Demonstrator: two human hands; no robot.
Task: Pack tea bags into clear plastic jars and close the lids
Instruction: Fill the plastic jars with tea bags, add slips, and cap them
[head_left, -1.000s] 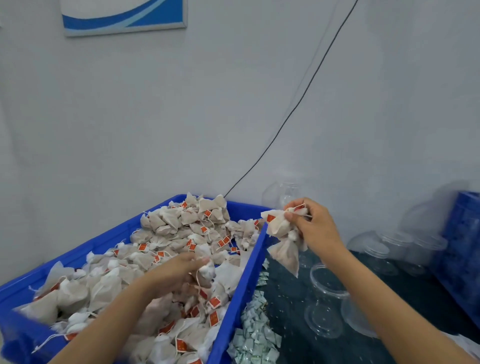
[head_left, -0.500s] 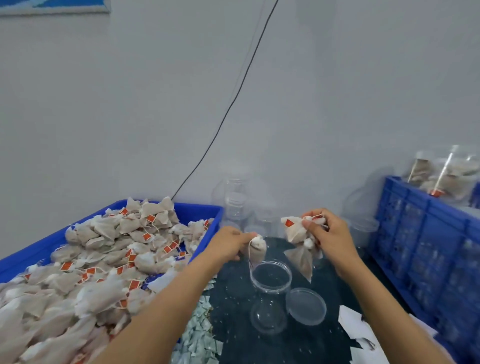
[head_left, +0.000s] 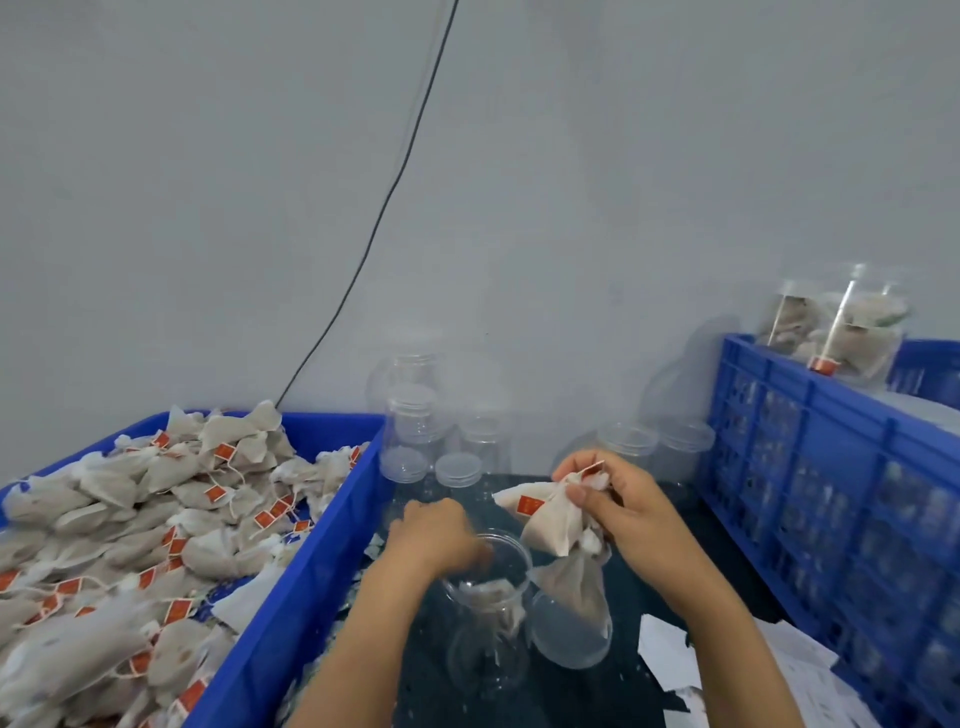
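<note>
Since a moment ago, one tea bag is lying inside the open jar and my left hand is hovering at its rim, fingers blurred, so I cannot tell their grip. My right hand is clutching a bunch of tea bags just above one loose lid. I am seeing two blue crates: the full bin left, the lattice crate right.

A small packing workroom: heaped tea bags in a blue crate at left, empty clear jars by the far bare wall, filled jars atop another blue crate at right.
</note>
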